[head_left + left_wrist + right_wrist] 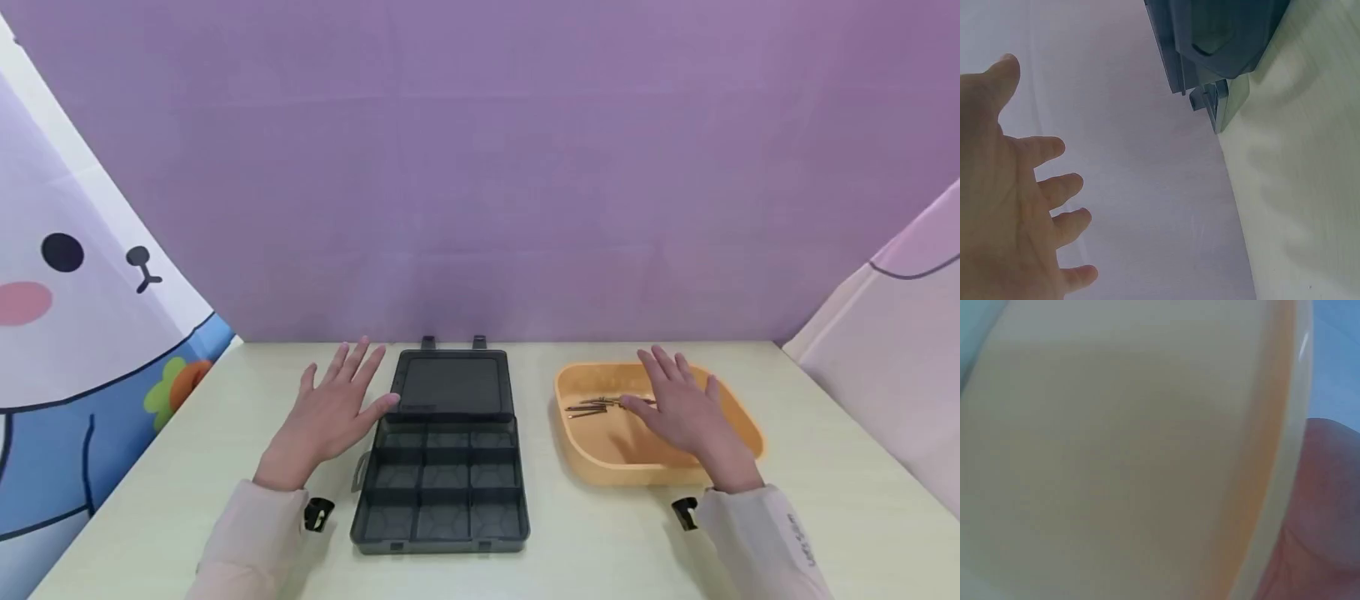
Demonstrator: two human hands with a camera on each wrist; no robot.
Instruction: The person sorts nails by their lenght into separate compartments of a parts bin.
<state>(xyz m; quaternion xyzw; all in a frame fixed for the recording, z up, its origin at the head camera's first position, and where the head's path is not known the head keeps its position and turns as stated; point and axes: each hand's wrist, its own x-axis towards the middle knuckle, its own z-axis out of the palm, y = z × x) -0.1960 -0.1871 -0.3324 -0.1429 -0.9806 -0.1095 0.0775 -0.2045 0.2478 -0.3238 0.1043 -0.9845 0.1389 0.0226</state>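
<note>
My left hand (330, 417) hovers with spread fingers just left of a dark grey compartment box (442, 546). The box's lid (452, 383) is folded back, and its several compartments look bare. In the left wrist view, that hand (1016, 187) is spread with nothing in it, apart from the box (1222, 37). Over the right part of an orange basin (600, 473), my right hand (686, 412) is held with fingers extended. Several thin metal pieces, like drill bits, (588, 408) lie in the basin; the hand partly covers them. The basin wall (1116, 456) fills most of the right wrist view.
A pale wooden table (547, 533) carries both containers, with a strip of tabletop between them. Behind it hangs a purple cloth (480, 167). Printed cartoon fabric (90, 333) stands at the left, and more fabric (885, 350) at the right.
</note>
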